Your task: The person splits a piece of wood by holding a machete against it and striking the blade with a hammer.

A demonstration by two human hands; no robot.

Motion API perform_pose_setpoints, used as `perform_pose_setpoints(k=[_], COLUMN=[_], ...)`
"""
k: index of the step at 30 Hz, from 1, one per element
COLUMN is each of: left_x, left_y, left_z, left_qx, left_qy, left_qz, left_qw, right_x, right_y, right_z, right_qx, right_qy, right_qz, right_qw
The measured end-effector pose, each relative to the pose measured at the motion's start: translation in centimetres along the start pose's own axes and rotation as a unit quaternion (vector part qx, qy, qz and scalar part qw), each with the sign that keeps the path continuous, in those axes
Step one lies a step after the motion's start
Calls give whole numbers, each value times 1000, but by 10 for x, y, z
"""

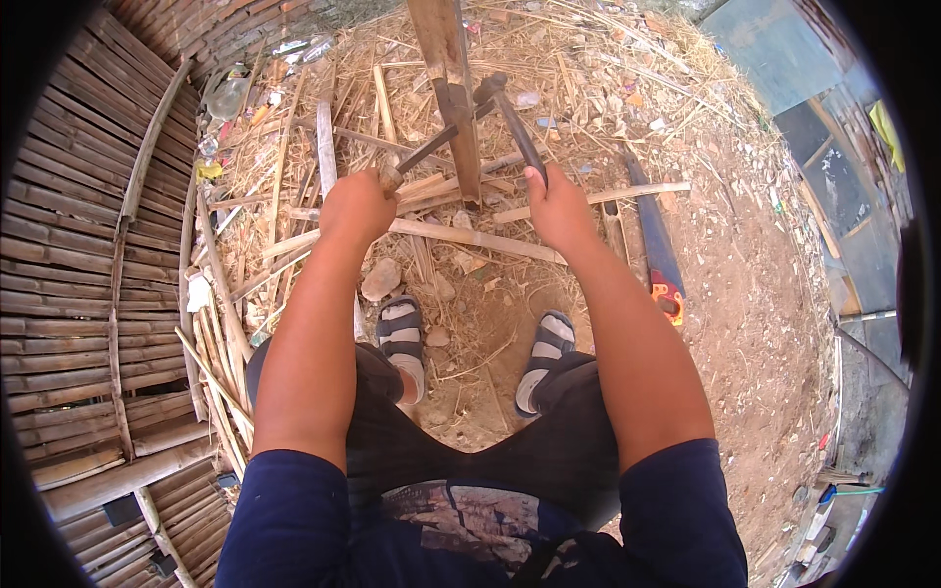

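My left hand [355,208] is closed around the wooden handle of a long-bladed knife [428,149]. Its dark blade slants up to the right and meets the upright wooden or bamboo piece [463,157] at a notch-like spot; how deep it sits there I cannot tell. A hammer [516,127] is gripped by its handle in my right hand [561,214], thumb along the shaft. The hammer's head is beside the upright piece, close to the far end of the blade; whether they touch is unclear.
Split bamboo strips [470,238] and straw litter the ground, with a stone [380,279] by my left foot. A handsaw [655,230] with an orange handle lies to the right. A bamboo slat wall [88,235] borders the left; sheet panels [774,54] stand at the right.
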State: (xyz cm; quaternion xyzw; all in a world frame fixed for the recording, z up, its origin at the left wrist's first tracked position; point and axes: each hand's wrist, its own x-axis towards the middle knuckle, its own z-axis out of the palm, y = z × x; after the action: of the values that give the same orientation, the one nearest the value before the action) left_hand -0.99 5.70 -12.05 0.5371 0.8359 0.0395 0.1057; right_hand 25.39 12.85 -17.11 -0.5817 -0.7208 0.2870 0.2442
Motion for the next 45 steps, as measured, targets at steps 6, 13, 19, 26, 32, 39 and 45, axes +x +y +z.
perform_pose_setpoints(k=[6, 13, 19, 26, 32, 39, 45], left_x=[1, 1, -1, 5, 7, 7, 16], left_y=[-5, 3, 1, -5, -4, -7, -11], left_z=[1, 7, 7, 20, 26, 26, 32], left_qx=[5, -1, -2, -22, -32, -45, -15], left_qy=[-5, -7, -4, -14, -9, -26, -48], left_qz=[-17, -6, 14, -12, 3, -34, -38], left_qw=[1000, 1000, 1000, 1000, 999, 998, 998], right_x=[4, 0, -6, 9, 4, -5, -13], right_y=[-43, -51, -5, -41, -48, 38, 109], right_z=[-42, -56, 3, -34, -47, 26, 40], right_qx=[75, 192, -25, 75, 192, -145, -243], right_qy=[55, 172, 11, 79, 197, -148, -257], right_qz=[-36, -140, -19, -38, -102, 52, 39], right_qw=[995, 956, 999, 993, 956, 977, 935])
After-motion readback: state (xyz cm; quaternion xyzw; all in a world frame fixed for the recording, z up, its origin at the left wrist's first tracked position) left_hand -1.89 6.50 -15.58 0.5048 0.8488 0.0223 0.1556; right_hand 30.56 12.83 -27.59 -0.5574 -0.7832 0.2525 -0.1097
